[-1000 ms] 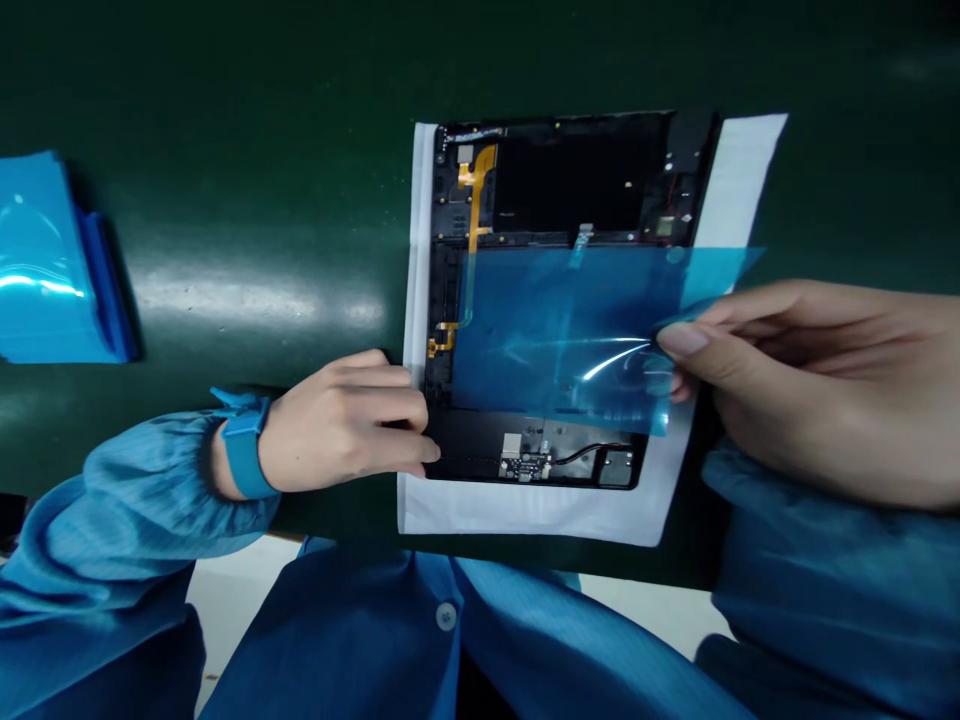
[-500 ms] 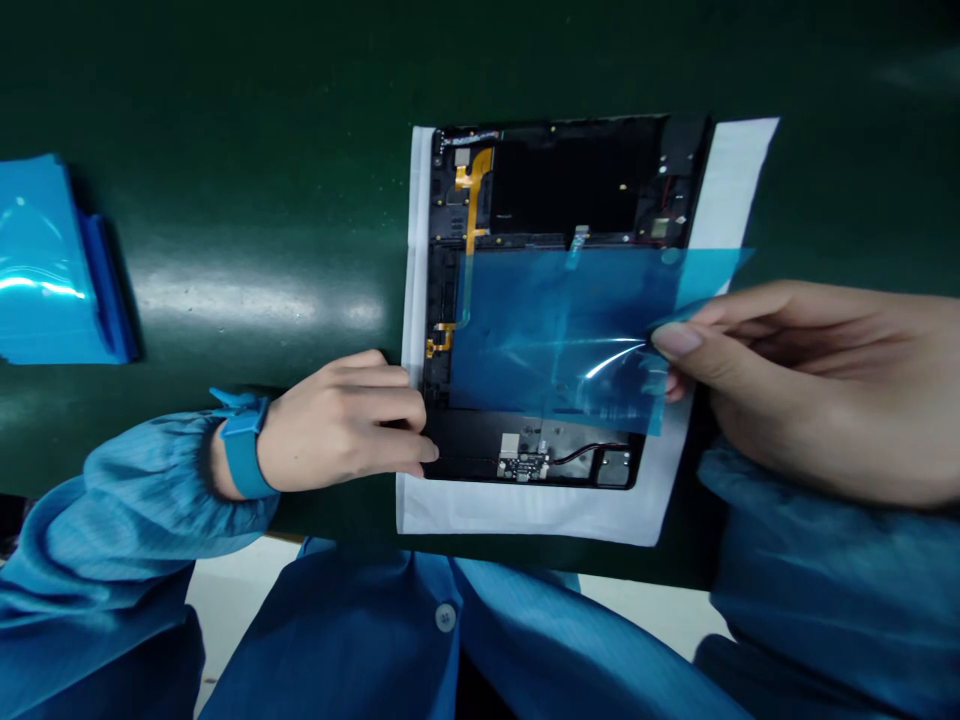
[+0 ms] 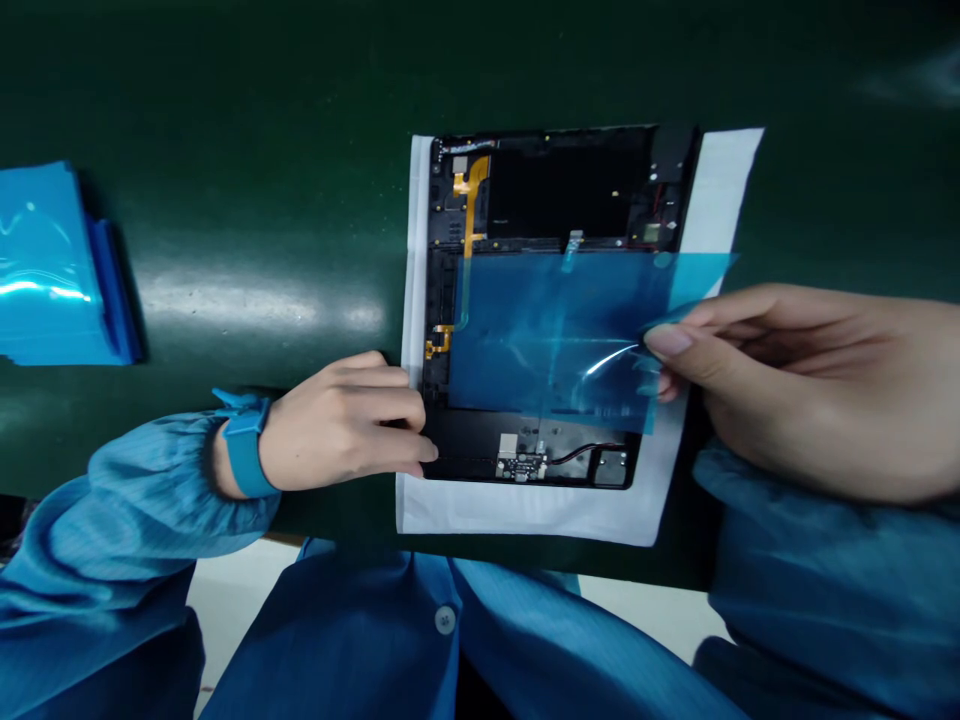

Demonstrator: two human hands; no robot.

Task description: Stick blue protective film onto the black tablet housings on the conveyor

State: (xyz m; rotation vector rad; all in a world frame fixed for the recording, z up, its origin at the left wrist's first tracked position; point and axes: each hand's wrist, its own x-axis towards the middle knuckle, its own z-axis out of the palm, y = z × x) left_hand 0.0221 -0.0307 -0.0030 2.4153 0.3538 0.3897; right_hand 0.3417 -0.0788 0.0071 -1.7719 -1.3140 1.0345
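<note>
An opened tablet [image 3: 562, 195] lies flat with its inside facing up, showing a black battery area, an orange flex cable [image 3: 472, 205] and a small circuit board [image 3: 522, 464]. Over its middle spreads a translucent blue plastic film [image 3: 517, 330]. My right hand [image 3: 795, 380] pinches the film's right side between thumb and fingers, and that side looks bent up. At the tablet's lower left corner, my left hand [image 3: 352, 420] grips the edge with curled fingers, its thumb on top of the frame. The fingertips beneath are partly hidden.
Under the tablet lies a white sheet [image 3: 525, 512] on the dark green table [image 3: 262, 200]. A stack of blue films [image 3: 45, 270] sits at the far left. The table's near edge runs just in front of my body. A blue wrist strap [image 3: 247, 450] circles my left wrist.
My right hand has shifted very slightly left with the film's pinched side. The tablet's far end appears a touch lower in view. My left hand stays at the corner.
</note>
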